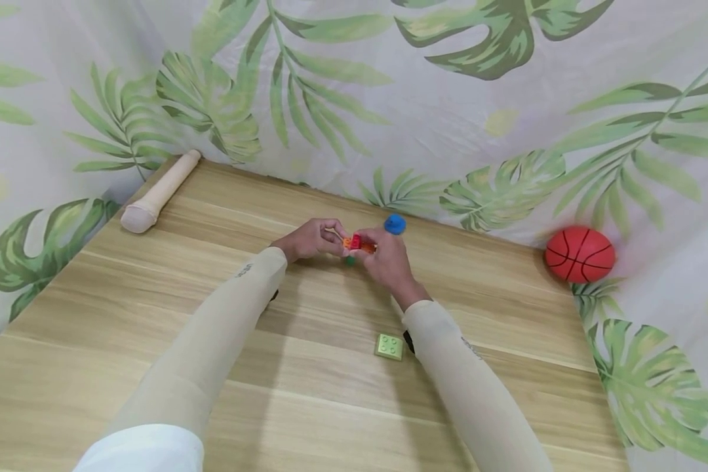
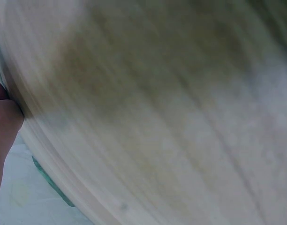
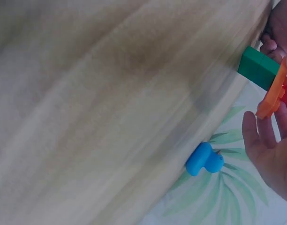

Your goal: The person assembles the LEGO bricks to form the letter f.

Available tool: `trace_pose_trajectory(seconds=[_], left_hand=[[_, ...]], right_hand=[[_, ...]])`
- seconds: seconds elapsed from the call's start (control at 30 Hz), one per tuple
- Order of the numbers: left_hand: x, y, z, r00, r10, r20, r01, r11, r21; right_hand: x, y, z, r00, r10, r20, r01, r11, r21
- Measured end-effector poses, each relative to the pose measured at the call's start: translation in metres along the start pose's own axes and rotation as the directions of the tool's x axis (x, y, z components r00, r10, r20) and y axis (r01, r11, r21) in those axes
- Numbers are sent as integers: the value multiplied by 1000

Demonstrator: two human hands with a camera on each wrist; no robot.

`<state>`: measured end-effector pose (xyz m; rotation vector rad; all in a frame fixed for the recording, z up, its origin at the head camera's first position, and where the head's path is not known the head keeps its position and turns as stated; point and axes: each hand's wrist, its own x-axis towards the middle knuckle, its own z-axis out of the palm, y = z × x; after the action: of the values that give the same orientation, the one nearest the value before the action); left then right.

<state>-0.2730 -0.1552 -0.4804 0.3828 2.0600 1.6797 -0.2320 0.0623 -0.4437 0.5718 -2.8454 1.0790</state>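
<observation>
Both hands meet over a small stack of toy building bricks in the head view. My left hand (image 1: pixel 314 240) pinches the left end of an orange flat brick (image 1: pixel 347 242). On top of the orange piece sits a red brick (image 1: pixel 356 242), which my right hand (image 1: pixel 388 259) grips between thumb and fingers. Below them a green brick (image 1: pixel 351 260) shows; in the right wrist view this green brick (image 3: pixel 258 68) lies against the underside of the orange brick (image 3: pixel 274 93). The left wrist view catches only an edge of the left hand (image 2: pixel 5 126).
A light green brick (image 1: pixel 389 347) lies nearer on the wooden table (image 1: pixel 307 393). A blue toy duck (image 3: pixel 204 159) stands by the back edge. A pale microphone-shaped object (image 1: pixel 162 190) lies far left, and a red toy basketball (image 1: pixel 580 254) sits at the right edge.
</observation>
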Motion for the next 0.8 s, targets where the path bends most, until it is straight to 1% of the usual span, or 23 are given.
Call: trace_pose_trajectory(seconds=[0.07, 0.17, 0.3, 0.47, 0.57, 0.67, 0.8], left_hand=[[0, -1, 0, 1000, -3, 2, 3, 1000, -3], [0, -2, 0, 1000, -5, 2, 5, 1000, -11], [-1, -1, 0, 1000, -1, -3, 1, 1000, -16], [0, 0, 0, 1000, -3, 6, 4, 1000, -17], [1, 0, 0, 1000, 0, 1, 0, 1000, -11], [1, 0, -1, 1000, -2, -8, 2, 1000, -2], [1, -1, -1, 1000, -7, -9, 7, 1000, 2]], right_hand=[[-1, 1, 0, 1000, 4, -1, -4, 1000, -1], [-1, 0, 0, 1000, -3, 7, 3, 1000, -29], [-1, -2, -2, 1000, -27, 15, 28, 997, -75], [-1, -3, -2, 998, -64, 4, 64, 990, -128], [-2, -1, -1, 998, -67, -11, 65, 990, -126], [-2, 1, 0, 999, -47, -22, 44, 994, -98], [-1, 1, -1, 1000, -28, -8, 27, 996, -79]])
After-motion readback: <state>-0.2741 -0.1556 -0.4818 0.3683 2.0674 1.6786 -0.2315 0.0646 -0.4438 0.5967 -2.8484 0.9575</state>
